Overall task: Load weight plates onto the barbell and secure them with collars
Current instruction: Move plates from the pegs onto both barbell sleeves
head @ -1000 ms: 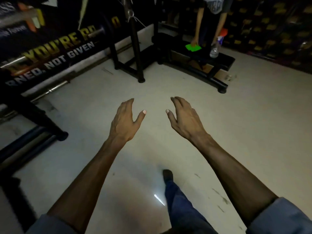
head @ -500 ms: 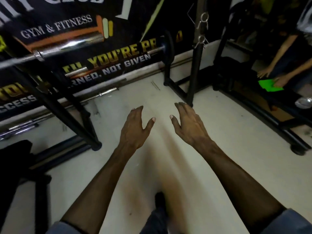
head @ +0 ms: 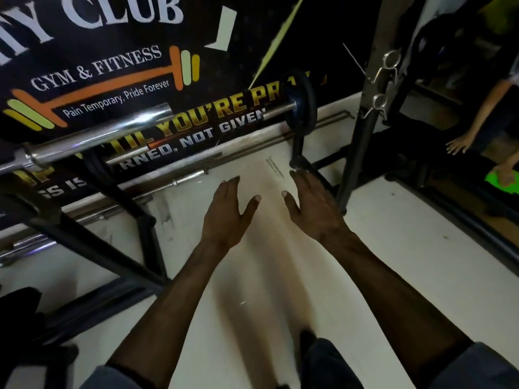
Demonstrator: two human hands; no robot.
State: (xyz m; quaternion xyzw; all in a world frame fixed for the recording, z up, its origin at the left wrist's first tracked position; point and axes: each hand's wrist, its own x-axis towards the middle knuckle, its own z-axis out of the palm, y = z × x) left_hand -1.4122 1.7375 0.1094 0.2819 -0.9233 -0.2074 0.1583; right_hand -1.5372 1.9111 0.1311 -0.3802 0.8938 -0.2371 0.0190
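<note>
both hands out in front, empty: the left hand (head: 227,213) and the right hand (head: 314,209) hang side by side over the pale floor (head: 393,248), palms down, fingers straight and loosely spread, thumbs angled toward each other, holding nothing. the barbell (head: 95,136) lies across the black rack (head: 146,234) up and to the left, its shiny sleeve bare at the near end. beyond it, a dark weight plate (head: 302,103) sits on the end of another bar near the wall banner (head: 112,66). two spring collars (head: 389,61) hang on the upright post (head: 362,141) to the right. this looks like the very start, the approach, with no plate in hand yet. the next move calls for reaching a plate, gripping it by the rim with both hands, and lining its hole up with the bare sleeve; the collars come after. spare bars (head: 191,175) lie along the wall's foot.
</note>
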